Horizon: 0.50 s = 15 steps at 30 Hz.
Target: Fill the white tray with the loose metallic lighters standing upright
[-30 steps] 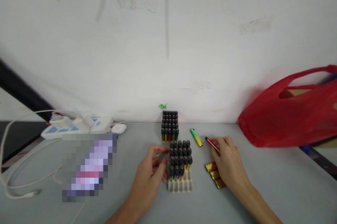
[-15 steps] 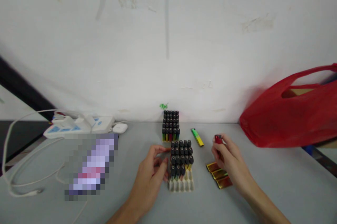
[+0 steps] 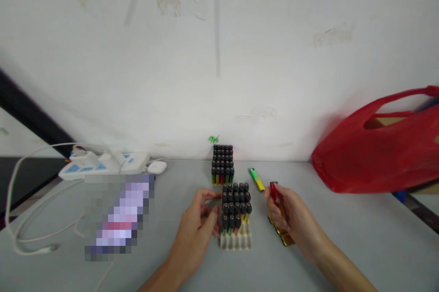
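Note:
Curled fingers of my left hand (image 3: 194, 228) rest against the left side of a pale tray (image 3: 236, 242), gripping it. Black-topped lighters (image 3: 236, 198) stand upright in its back rows, while the slots at the front hold none. To the right of the tray, my right hand (image 3: 291, 214) is closed around a red lighter (image 3: 274, 190), its top end sticking up past the fingers. Beneath that hand lie shiny gold-and-red lighters (image 3: 288, 239), partly hidden. A green-and-yellow lighter (image 3: 257, 179) lies farther back.
Behind the tray stands another block of black-topped lighters (image 3: 222, 164). A red bag (image 3: 370, 159) sits at the right. On the left are a white power strip (image 3: 137, 162), loose cables, a white adapter (image 3: 157, 167) and a pixelated purple object (image 3: 125, 214). A wall rises behind.
My right hand has moved slightly left, toward the tray, and tilted so more of the red lighter shows. My left hand has stayed at the tray.

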Available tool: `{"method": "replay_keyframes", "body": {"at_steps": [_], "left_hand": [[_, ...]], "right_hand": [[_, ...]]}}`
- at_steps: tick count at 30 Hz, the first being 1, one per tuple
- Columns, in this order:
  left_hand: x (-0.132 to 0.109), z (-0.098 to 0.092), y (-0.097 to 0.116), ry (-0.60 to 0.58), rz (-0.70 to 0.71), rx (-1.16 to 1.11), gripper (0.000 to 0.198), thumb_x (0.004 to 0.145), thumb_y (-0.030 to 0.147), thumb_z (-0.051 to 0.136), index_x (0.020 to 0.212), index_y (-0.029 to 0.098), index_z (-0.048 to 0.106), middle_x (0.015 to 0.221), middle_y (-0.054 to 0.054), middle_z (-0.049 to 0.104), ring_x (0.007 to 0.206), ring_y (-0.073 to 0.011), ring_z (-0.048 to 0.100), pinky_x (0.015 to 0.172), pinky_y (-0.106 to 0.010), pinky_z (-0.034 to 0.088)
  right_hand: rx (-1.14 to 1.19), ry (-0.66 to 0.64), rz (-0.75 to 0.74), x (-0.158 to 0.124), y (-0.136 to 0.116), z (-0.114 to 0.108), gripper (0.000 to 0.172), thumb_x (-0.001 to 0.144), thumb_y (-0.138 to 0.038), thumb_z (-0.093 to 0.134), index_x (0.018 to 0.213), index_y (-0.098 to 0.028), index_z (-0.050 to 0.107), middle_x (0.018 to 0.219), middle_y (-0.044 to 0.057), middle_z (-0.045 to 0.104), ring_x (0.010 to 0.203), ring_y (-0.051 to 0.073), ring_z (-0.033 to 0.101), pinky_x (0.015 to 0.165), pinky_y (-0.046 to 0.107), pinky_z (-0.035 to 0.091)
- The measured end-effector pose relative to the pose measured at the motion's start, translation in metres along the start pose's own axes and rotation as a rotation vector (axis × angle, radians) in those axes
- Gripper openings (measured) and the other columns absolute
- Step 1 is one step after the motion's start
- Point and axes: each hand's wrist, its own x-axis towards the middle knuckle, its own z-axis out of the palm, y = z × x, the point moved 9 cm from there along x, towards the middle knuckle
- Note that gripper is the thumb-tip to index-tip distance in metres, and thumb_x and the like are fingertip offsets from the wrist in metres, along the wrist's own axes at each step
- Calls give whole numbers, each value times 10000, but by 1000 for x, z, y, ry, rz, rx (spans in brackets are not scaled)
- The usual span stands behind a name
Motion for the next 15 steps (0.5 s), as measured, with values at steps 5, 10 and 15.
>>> {"method": "replay_keyframes", "body": {"at_steps": [5, 10, 15], "left_hand": [[0, 0, -1, -6, 10, 18, 313, 1031, 468, 612, 1206, 212, 572, 1106, -94, 778, 709, -204, 734, 605, -323, 604], [1, 1, -3, -4, 6, 19, 315, 1036, 469, 611, 1219, 217, 567, 1201, -110, 772, 723, -199, 741, 606, -322, 615], [1, 1, -2, -8, -2, 9, 316, 1035, 482, 618, 1203, 219, 567, 1126, -94, 772, 734, -206, 746, 599, -307, 606]], "right_hand": [[-3, -11, -17, 2, -2, 0, 467, 896, -663, 707, 882, -198, 666, 568, -95, 409, 436, 64, 271, 425, 223, 198], [-30, 0, -25, 2, -3, 0, 468, 914, -666, 685, 884, -199, 667, 569, -92, 410, 434, 68, 276, 424, 226, 196], [-44, -7, -42, 1, 0, 0, 484, 943, -679, 647, 870, -201, 663, 570, -91, 399, 434, 72, 254, 414, 233, 188]]}}
